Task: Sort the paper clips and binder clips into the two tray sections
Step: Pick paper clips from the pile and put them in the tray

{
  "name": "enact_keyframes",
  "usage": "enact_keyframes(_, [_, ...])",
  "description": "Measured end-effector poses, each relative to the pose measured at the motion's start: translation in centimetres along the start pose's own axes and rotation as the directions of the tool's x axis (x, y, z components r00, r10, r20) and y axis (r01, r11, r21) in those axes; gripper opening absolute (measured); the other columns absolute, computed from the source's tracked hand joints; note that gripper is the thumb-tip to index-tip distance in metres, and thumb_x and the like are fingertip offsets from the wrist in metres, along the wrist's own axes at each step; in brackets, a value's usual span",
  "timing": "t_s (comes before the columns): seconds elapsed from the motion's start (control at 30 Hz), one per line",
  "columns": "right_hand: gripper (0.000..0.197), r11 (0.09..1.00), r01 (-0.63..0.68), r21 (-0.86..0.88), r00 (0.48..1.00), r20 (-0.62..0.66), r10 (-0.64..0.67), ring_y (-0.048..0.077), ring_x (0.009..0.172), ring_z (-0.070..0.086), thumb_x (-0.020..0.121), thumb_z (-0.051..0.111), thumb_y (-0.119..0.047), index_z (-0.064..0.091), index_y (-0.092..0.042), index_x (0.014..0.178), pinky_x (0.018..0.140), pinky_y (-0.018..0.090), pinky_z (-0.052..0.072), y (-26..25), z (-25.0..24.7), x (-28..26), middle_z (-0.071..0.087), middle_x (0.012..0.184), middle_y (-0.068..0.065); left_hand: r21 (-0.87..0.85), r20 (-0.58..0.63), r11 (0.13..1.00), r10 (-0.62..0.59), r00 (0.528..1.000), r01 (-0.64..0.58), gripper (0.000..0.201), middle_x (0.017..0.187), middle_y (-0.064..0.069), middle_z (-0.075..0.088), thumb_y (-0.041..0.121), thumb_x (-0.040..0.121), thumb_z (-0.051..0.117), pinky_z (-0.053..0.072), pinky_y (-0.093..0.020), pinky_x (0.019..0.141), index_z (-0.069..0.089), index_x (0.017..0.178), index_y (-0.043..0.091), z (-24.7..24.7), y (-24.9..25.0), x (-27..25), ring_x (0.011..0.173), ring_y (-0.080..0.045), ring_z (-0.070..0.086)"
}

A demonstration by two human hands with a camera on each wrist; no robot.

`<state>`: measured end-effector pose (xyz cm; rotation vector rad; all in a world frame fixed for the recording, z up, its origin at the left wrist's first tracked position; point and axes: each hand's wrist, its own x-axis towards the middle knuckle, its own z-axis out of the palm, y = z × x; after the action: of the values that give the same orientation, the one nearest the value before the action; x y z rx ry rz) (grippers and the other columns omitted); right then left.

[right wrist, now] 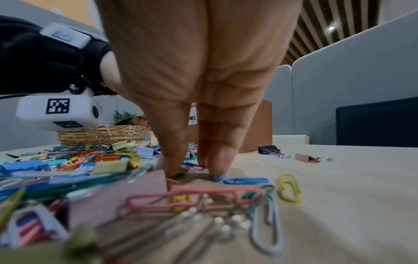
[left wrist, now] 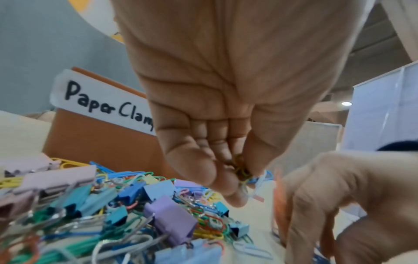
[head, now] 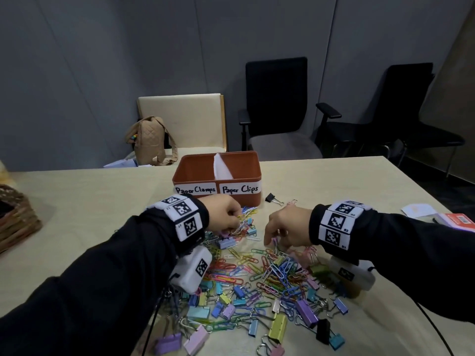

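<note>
From the head, both hands dip into the pile of clips [head: 259,273] mid-desk, before the orange tray [head: 218,173] toward the far edge. The left wrist shows the left hand [left wrist: 217,142] pinching a bunch of paper clips [left wrist: 241,171]. The right wrist shows the right hand [right wrist: 196,100] pinching a yellow-green clip [right wrist: 175,173] on the desk.

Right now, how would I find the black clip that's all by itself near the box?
Start at the orange tray with the white labels, at the far side of the table. Look just past its right corner, beside the "Paper Clips" label. There lies the black binder clip, with only a pink one next to it: it sits apart from the big colourful pile and is dark, not pastel.
</note>
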<state>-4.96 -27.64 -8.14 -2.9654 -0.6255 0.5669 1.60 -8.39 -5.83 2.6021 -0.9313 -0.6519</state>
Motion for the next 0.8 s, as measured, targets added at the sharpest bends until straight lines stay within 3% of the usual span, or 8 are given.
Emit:
enact_keyframes(0.07, [0.050, 1.000, 0.021, -0.017, 0.999, 0.044, -0.021, 0.017, 0.093, 0.052, 0.082, 0.065, -0.005, 0.061, -0.031, 0.125, 0.084, 0.028, 0.045, -0.1, 0.0, -0.4, 0.055, 0.116, 0.002, -0.115, 0.010, 0.993, -0.018, 1.000, 0.019, 0.018, 0.074, 0.000, 0.069, 0.014, 0.097, 0.053, 0.052, -0.019, 0.054, 0.057, 0.079, 0.012, -0.3, -0.3, -0.4, 0.062, -0.010, 0.064])
enact_keyframes(0.17, [0.066, 0.997, 0.049, -0.051, 0.989, 0.139, -0.042, 0.018, 0.097, 0.050, 0.078, 0.069, -0.004, 0.052, -0.038, 0.132, 0.087, 0.034, 0.047, -0.5, -0.1, -1.0, 0.045, 0.118, 0.000, -0.216, -0.021, 0.976, -0.042, 0.999, 0.036, 0.018, 0.066, 0.002, 0.063, 0.010, 0.097, 0.053, 0.049, -0.018, 0.050, 0.056, 0.079, 0.012, -0.8, -0.7, -0.7, 0.048, -0.003, 0.058])
enact_keyframes(0.27, [0.048, 0.994, 0.088, -0.065, 0.992, 0.093, -0.082, 0.017, 0.095, 0.051, 0.077, 0.072, -0.007, 0.063, -0.028, 0.119, 0.078, 0.026, 0.043, -0.9, 0.1, -0.8, 0.052, 0.109, 0.000, -0.298, -0.065, 0.954, -0.062, 0.996, 0.040, 0.016, 0.067, -0.002, 0.062, 0.008, 0.096, 0.054, 0.051, -0.020, 0.051, 0.058, 0.080, 0.009, -1.5, -0.9, -0.7, 0.047, -0.005, 0.056])
enact_keyframes(0.37, [0.028, 0.990, 0.127, -0.065, 0.992, 0.036, -0.125, 0.020, 0.091, 0.057, 0.078, 0.064, -0.003, 0.071, -0.019, 0.100, 0.070, 0.022, 0.038, -1.0, 0.5, -0.4, 0.062, 0.099, 0.002, -0.381, -0.158, 0.924, -0.083, 0.984, 0.017, 0.016, 0.064, -0.003, 0.061, 0.005, 0.095, 0.055, 0.051, -0.018, 0.049, 0.060, 0.080, 0.007, -2.3, -0.7, -0.5, 0.046, -0.004, 0.057])
enact_keyframes(0.5, [0.012, 0.987, 0.123, -0.107, 0.992, 0.051, -0.118, 0.018, 0.075, 0.049, 0.078, 0.062, -0.006, 0.065, -0.014, 0.086, 0.064, 0.023, 0.035, -1.4, 0.5, -0.1, 0.063, 0.086, 0.003, -0.488, -0.378, 0.872, -0.163, 0.912, -0.047, 0.006, 0.068, -0.008, 0.064, 0.003, 0.091, 0.060, 0.057, -0.024, 0.056, 0.066, 0.091, 0.001, -4.0, -0.3, 0.6, 0.055, -0.011, 0.061])
enact_keyframes(0.57, [0.013, 0.989, 0.103, -0.102, 0.993, 0.071, -0.096, 0.018, 0.075, 0.046, 0.079, 0.061, -0.005, 0.059, -0.018, 0.081, 0.064, 0.024, 0.034, -1.6, 0.3, 0.0, 0.056, 0.081, -0.001, -0.506, -0.435, 0.861, -0.195, 0.879, -0.059, 0.007, 0.064, -0.006, 0.065, 0.004, 0.091, 0.061, 0.059, -0.024, 0.058, 0.067, 0.086, 0.003, -4.9, -0.3, 1.3, 0.054, -0.010, 0.062])
enact_keyframes(0.67, [0.014, 0.993, 0.084, -0.089, 0.994, 0.078, -0.077, 0.020, 0.078, 0.048, 0.082, 0.058, -0.003, 0.061, -0.017, 0.083, 0.067, 0.025, 0.037, -1.6, 0.2, 0.1, 0.056, 0.084, -0.001, -0.517, -0.442, 0.856, -0.255, 0.860, -0.011, 0.012, 0.064, -0.006, 0.066, 0.001, 0.090, 0.061, 0.058, -0.021, 0.060, 0.068, 0.082, 0.007, -5.7, -0.2, 2.4, 0.059, -0.012, 0.063])
enact_keyframes(0.8, [0.015, 0.991, 0.094, -0.093, 0.995, 0.050, -0.090, 0.025, 0.090, 0.057, 0.083, 0.059, -0.004, 0.068, -0.009, 0.094, 0.072, 0.028, 0.042, -1.3, 0.6, 0.1, 0.065, 0.099, 0.007, -0.570, -0.445, 0.821, -0.332, 0.832, 0.023, 0.021, 0.076, -0.011, 0.068, -0.007, 0.089, 0.056, 0.059, -0.029, 0.075, 0.068, 0.104, 0.003, -5.6, -0.6, 3.7, 0.080, -0.022, 0.069])
